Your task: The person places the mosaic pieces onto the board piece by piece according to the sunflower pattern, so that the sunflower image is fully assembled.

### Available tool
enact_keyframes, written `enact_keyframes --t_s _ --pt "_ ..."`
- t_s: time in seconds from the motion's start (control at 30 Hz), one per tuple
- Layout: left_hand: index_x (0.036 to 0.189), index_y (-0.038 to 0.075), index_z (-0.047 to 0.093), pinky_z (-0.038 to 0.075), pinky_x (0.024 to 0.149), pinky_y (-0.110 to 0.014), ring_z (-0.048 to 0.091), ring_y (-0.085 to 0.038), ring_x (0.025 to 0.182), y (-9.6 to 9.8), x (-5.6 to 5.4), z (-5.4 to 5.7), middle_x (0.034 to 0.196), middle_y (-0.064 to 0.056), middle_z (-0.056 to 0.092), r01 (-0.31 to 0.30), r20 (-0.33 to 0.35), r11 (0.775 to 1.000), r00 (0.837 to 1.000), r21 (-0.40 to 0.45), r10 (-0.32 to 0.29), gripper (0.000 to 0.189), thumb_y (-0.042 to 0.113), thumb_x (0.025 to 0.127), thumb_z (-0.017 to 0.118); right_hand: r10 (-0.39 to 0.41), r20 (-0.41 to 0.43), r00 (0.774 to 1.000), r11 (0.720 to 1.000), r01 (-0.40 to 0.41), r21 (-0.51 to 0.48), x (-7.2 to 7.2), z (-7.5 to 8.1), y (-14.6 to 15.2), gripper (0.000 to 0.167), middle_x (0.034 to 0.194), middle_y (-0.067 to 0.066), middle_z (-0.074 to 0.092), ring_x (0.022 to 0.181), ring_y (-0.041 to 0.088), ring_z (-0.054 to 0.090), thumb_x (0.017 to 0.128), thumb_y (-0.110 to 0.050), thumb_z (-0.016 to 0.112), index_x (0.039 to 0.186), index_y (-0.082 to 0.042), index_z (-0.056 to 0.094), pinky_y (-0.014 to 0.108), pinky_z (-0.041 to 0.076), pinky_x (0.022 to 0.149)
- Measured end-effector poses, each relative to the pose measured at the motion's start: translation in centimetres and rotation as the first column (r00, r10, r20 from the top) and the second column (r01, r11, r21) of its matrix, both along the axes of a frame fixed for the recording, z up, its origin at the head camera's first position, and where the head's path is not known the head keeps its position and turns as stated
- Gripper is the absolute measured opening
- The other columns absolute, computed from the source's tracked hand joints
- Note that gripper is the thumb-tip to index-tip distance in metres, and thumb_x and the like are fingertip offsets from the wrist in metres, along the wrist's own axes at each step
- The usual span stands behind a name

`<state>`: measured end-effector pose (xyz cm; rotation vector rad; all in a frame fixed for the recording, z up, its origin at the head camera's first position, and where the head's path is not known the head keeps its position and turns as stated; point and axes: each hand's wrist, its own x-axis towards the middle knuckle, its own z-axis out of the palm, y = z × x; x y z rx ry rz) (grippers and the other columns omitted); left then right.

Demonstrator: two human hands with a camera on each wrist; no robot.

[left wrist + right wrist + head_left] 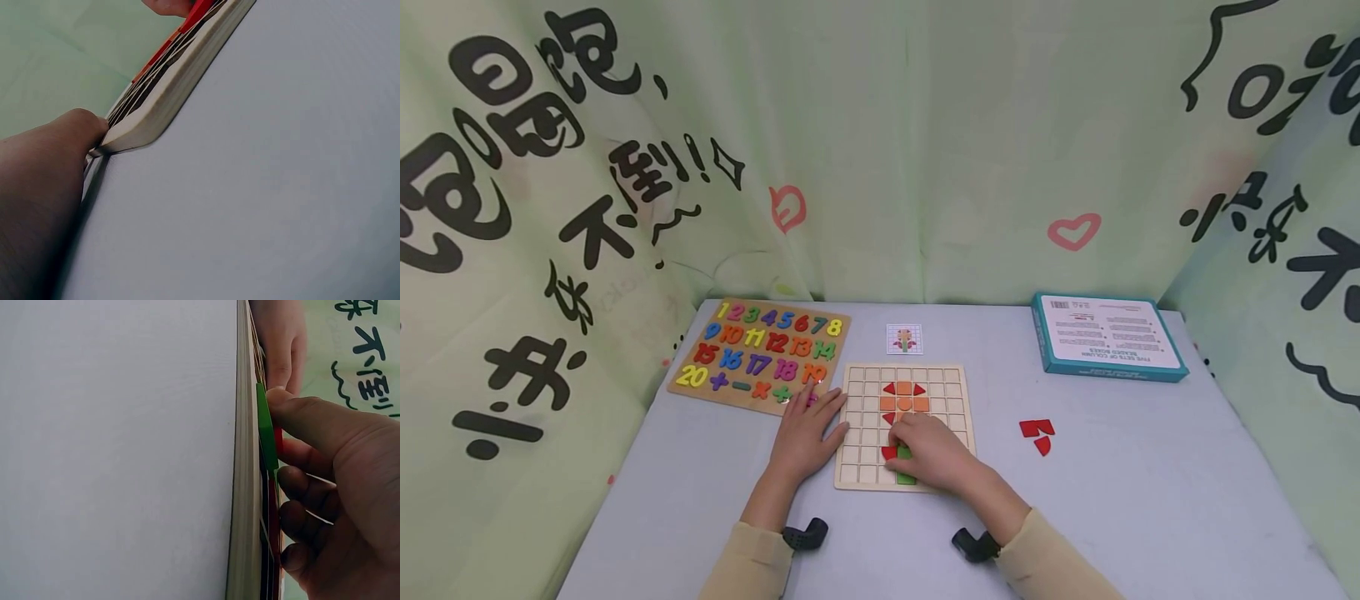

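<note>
A wooden grid board (pixel 861 458) lies on the table with orange squares (pixel 904 403), small red triangles (pixel 920 389) and green pieces (pixel 906 479) in its cells. Over its lower middle, my right hand (pixel 934 454) pinches a red piece (pixel 888 452) between thumb and forefinger at the board's surface. In the right wrist view the same red piece (pixel 279 442) shows beside a green piece (pixel 266 428). My left hand (pixel 805 442) lies with fingers spread, its thumb (pixel 87 128) touching the board's left edge and its fingertips over the corner of a number board (pixel 700 392).
A small picture card (pixel 904 339) lies behind the grid board. Several loose red pieces (pixel 1037 428) lie to its right. At the back right is a teal and white box (pixel 1108 333). A light green curtain (pixel 925 167) hangs behind the white table (pixel 1120 500).
</note>
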<state>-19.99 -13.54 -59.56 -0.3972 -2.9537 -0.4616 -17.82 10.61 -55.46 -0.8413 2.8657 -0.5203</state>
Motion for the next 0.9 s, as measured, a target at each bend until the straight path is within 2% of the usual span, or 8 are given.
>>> enact_keyframes --t_s 0.47,0.7,0.9 --pt "0.146 0.031 0.050 0.016 0.125 -0.052 0.018 -0.028 0.154 -0.10 -0.11 -0.17 0.153 0.007 0.048 0.002 0.007 1.000 1.000 -0.012 -0.002 0.056 0.053 0.095 0.056 -0.029 0.018 0.999 0.999 0.030 -0.021 -0.07 -0.43 0.09 0.032 0.082 -0.013 0.051 0.073 0.007 0.045 0.081 -0.050 0.077 0.095 -0.024 0.066 0.022 0.039 0.066" --pt "0.146 0.030 0.050 0.015 0.126 -0.051 0.018 -0.027 0.154 -0.08 -0.24 -0.38 0.152 0.007 0.048 0.004 0.002 1.000 1.000 -0.007 -0.004 0.056 0.052 0.095 0.056 -0.034 0.088 0.996 0.993 0.043 -0.106 -0.19 -0.17 0.51 0.023 0.081 -0.011 0.053 0.076 0.007 0.047 0.083 -0.039 0.078 0.094 -0.022 0.066 0.022 0.042 0.068" --pt "0.146 0.030 0.050 0.015 0.126 -0.051 0.018 -0.028 0.154 -0.08 -0.22 -0.30 0.152 0.007 0.048 0.000 0.006 1.000 1.000 -0.011 0.000 0.056 0.052 0.095 0.056 -0.022 0.071 0.997 0.994 0.029 -0.102 -0.30 -0.39 0.57 0.022 0.082 -0.011 0.053 0.076 0.006 0.047 0.084 -0.039 0.077 0.095 -0.022 0.067 0.022 0.042 0.068"
